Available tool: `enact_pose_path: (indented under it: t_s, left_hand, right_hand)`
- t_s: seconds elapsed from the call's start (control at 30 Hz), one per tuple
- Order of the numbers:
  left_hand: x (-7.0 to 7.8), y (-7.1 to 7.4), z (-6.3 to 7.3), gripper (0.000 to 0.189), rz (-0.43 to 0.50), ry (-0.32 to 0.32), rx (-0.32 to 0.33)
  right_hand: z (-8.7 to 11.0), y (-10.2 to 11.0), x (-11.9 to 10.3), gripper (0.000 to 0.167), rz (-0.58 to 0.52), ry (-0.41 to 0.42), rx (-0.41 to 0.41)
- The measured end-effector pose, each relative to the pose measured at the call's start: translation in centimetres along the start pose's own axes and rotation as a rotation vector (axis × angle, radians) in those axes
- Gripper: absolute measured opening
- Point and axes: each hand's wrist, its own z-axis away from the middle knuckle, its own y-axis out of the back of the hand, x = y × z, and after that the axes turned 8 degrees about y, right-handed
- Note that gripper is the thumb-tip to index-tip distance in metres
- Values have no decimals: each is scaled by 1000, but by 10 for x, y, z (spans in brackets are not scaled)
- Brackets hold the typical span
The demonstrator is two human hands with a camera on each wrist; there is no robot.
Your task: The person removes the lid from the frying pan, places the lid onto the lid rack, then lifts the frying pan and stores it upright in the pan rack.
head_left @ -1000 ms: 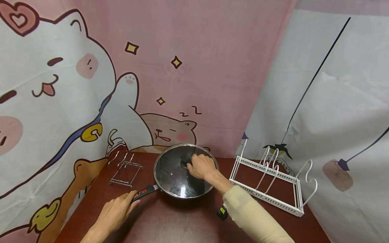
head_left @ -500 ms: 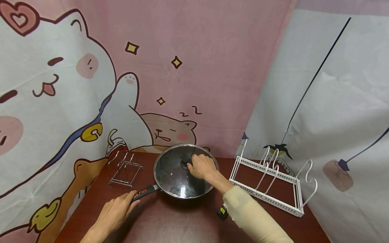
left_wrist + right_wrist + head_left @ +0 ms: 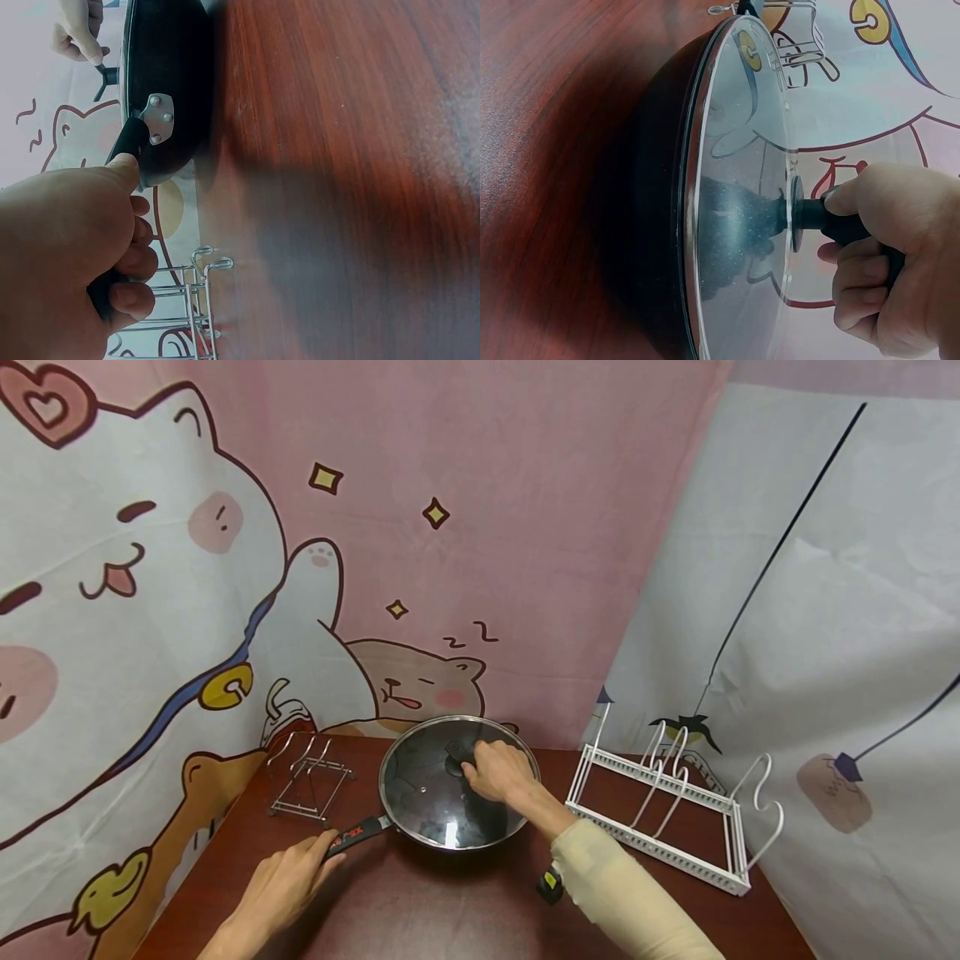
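A black wok (image 3: pixel 169 75) stands on the dark red table, covered by a glass lid (image 3: pixel 442 802) with a metal rim. My left hand (image 3: pixel 288 881) grips the wok's long black handle (image 3: pixel 360 835), its fingers wrapped round it in the left wrist view. On top of the lid, my right hand (image 3: pixel 501 772) holds the black lid knob (image 3: pixel 847 225), with thumb and fingers curled about it in the right wrist view. The lid sits on the wok's rim all along the edge that shows. Whatever the wok contains cannot be made out.
Left of the wok stands a small chrome wire rack (image 3: pixel 311 785). A larger white rack (image 3: pixel 660 810) with upright wire dividers is at the right. Near my right forearm is a small black item with a yellow-green mark (image 3: pixel 550 883). A cartoon-printed cloth (image 3: pixel 525 527) hangs behind the table.
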Motion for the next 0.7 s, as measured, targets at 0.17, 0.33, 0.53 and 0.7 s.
enact_pose_path:
  t_s: [0.17,0.33,0.53,0.7]
  left_hand:
    - [0,0,0,31,8,3,0]
    - [0,0,1,32,13,3,1]
    - [0,0,1,32,16,-3,10]
    - [-1,0,1,32,14,-7,15]
  right_hand:
    - [-1,-2,1,37,-5,0,2]
    - [-1,-4,3,38,-3,1,3]
    - [-1,-3,2,38,-8,4,9]
    - [-1,-3,3,39,-9,0,3]
